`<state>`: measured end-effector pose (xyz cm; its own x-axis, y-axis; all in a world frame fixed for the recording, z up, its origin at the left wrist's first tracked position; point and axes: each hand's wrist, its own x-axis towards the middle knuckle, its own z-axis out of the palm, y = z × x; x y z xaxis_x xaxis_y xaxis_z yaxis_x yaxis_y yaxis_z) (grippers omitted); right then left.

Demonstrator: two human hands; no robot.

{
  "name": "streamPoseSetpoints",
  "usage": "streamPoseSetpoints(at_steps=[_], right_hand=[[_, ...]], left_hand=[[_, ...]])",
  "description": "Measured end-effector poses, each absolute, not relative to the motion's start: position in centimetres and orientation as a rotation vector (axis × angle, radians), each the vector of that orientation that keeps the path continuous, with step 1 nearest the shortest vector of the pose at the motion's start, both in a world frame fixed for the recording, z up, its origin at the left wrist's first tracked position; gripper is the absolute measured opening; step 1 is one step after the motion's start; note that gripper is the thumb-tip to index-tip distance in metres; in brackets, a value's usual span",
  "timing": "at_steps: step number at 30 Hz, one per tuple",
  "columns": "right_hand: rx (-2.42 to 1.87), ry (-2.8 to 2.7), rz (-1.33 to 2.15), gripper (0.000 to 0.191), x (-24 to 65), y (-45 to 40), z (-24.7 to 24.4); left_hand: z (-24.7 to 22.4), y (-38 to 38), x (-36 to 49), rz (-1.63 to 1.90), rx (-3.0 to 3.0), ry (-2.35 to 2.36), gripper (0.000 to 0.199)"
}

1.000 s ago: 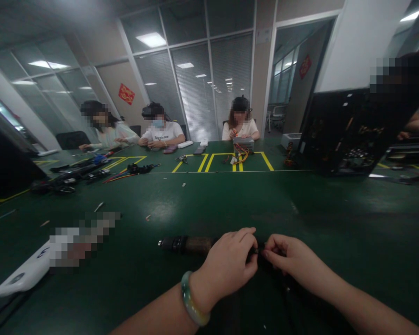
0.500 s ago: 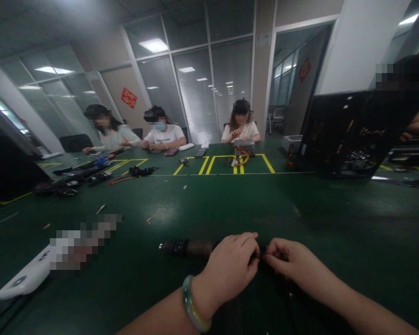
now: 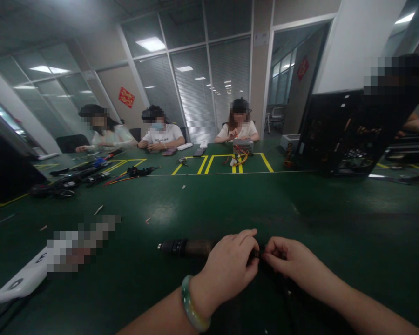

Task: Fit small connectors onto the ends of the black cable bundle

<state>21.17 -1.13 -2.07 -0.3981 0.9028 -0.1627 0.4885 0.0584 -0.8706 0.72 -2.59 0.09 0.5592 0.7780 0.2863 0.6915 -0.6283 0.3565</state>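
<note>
A dark cylindrical tool with a brown middle and a metal tip, which looks like an electric screwdriver, lies on the green table in front of me, its tip pointing left. My left hand, with a green bangle at the wrist, is wrapped over its rear end. Close against those fingertips, my right hand pinches at the same rear end. A small dark piece shows between the two hands; whether it is a plug or a cable end I cannot tell. A dark cord runs down below my right hand.
A white device with a cord lies at left, partly pixelated. Beyond are black cable bundles, a grey power supply with coloured wires and a black computer case. Several people sit or stand around the table.
Both hands stay at the tool's rear end with almost no movement. The whole view has shifted slightly.
</note>
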Motion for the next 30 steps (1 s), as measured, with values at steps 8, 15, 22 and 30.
streamPoseSetpoints(at_steps=[8,15,22,30], right_hand=[[-1.388,-1.925,1.272,0.017,21.13,-1.10,-2.14],[-1.380,-1.921,1.273,0.015,21.14,-1.13,-2.13],[-1.372,-1.911,1.292,0.017,21.09,-1.24,-1.88],[-1.365,-1.925,1.304,0.015,21.26,-1.08,-2.12]], left_hand=[[0.11,-2.66,0.78,0.599,2.619,1.219,0.014],[-0.08,-2.71,0.81,0.606,2.602,1.254,0.017],[0.11,-2.66,0.84,0.608,2.588,1.242,0.016],[-0.19,-2.57,0.87,0.616,2.576,1.234,0.015]])
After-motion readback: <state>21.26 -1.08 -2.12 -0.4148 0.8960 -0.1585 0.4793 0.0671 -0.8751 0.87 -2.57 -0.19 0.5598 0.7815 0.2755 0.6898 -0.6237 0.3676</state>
